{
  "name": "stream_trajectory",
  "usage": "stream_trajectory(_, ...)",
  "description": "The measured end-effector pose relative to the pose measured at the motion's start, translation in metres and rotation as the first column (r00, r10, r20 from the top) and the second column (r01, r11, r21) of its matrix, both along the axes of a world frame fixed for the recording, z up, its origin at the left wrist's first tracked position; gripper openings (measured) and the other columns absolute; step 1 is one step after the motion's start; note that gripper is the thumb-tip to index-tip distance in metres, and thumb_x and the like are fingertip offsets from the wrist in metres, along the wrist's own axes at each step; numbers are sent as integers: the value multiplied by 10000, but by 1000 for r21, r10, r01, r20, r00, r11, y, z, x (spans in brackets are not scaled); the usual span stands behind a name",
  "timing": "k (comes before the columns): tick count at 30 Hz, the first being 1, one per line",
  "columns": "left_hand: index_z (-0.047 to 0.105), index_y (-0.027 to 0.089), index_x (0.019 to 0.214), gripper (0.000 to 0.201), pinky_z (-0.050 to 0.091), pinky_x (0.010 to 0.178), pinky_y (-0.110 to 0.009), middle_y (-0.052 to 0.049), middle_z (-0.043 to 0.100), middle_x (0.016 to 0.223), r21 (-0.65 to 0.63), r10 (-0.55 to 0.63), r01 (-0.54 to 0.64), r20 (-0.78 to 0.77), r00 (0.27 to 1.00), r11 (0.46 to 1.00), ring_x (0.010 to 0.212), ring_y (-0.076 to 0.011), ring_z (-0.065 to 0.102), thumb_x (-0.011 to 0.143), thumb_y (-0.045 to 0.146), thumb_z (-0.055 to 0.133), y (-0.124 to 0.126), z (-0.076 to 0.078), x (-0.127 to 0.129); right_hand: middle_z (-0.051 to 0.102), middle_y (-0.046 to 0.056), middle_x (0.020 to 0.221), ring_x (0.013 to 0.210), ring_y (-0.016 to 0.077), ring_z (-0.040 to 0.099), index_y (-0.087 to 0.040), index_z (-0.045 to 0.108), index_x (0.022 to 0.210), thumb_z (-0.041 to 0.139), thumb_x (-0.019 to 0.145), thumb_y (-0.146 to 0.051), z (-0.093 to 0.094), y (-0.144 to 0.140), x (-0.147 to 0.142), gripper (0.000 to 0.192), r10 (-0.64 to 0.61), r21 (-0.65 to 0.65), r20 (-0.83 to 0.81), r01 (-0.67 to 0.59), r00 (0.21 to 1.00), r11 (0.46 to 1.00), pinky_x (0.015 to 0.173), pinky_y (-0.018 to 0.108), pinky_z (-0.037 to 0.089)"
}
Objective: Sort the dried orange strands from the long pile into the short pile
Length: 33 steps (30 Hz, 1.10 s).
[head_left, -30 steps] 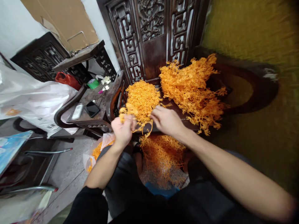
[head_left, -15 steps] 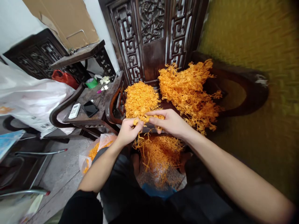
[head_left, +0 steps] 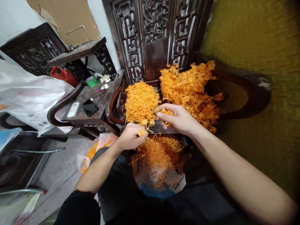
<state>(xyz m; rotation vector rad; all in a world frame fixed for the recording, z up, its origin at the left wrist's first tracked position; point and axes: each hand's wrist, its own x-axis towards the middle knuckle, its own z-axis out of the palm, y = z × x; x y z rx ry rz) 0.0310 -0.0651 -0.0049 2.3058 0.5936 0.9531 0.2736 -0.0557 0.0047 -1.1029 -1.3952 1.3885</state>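
While the left hand (head_left: 132,136) pinches one thin, branching orange sprig (head_left: 147,128) between thumb and fingers, the right hand (head_left: 179,119) curls its fingers round a small clump of crinkled orange pieces (head_left: 167,112); their number cannot be told. Both hands are apart, over the front edge of a dark, glossy wooden seat (head_left: 157,127) with a fretwork backrest (head_left: 156,57). Two orange heaps lie on it: one compact, crumbly mound (head_left: 142,101) and one looser, wiry, frilled heap (head_left: 189,90). One tangle of stringy stems (head_left: 161,153) sits below, between the knees. Beside the left leg stands one translucent plastic bag (head_left: 82,160) containing more orange pieces.
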Motion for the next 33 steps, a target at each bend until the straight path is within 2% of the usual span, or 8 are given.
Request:
stream_trajectory(7,343,189,610,399,253,523,-236,73,314,555,21,-90,90,-16,996,996,497,-57,307,936,129,564,2,-4,4,585,-35,516,370,75,409,-192,730,988,780,799,-586,-1,-9,-15,440,185,-153,30,-178,982,972,369,220,224)
stream_trajectory(13,302,199,601,399,268,536,-252,68,307,570,-51,-227,228,18,974,972,507,-66,307,899,93,545,-4,-2,1,597,-24,482,351,76,395,-208,629,882,760,809,-628,-2,11,12,446,-316,49,8,315,949,948,366,214,253)
stream_trajectory(16,296,199,588,413,262,531,-262,66,306,557,-46,-198,196,-31,980,979,497,-67,304,925,130,526,0,-3,2,624,-11,507,362,88,417,-199,682,978,759,798,-644,0,4,12,486,-51,-86,19,53,999,995,356,216,246)
stream_trajectory(20,312,200,591,402,270,530,-258,67,323,544,-21,-165,164,-57,985,986,491,-69,308,934,155,516,2,-4,2,645,-10,518,370,69,405,-180,747,1001,770,814,-581,-1,-11,-7,443,310,-145,110,-293,944,945,380,209,236)
stream_trajectory(23,308,206,596,381,273,536,-263,65,317,548,-54,-204,201,-62,977,978,497,-73,311,912,140,511,-2,-1,1,608,-14,481,371,70,417,-181,699,833,764,823,-577,-4,-6,-6,402,71,-69,96,-64,993,996,385,208,250)
stream_trajectory(25,291,212,602,378,264,536,-270,67,288,551,-92,-245,240,-48,968,967,498,-77,301,901,142,510,-5,1,-1,572,-26,453,351,80,415,-198,655,806,789,788,-596,-3,2,4,420,-221,-50,26,222,975,974,366,216,257)
stream_trajectory(27,292,212,608,369,258,537,-269,70,275,558,-118,-274,266,-55,960,957,500,-76,297,891,134,514,-6,3,-1,582,-17,471,355,91,436,-207,647,808,810,761,-604,-1,6,15,432,-295,-56,-11,294,956,954,358,226,262)
stream_trajectory(33,363,200,615,289,268,542,-248,78,320,564,-170,-334,302,-209,919,938,516,-70,322,809,94,549,-1,-3,5,680,7,596,429,91,488,-192,792,978,739,855,-543,3,-16,0,376,298,-96,230,-283,927,954,417,240,312)
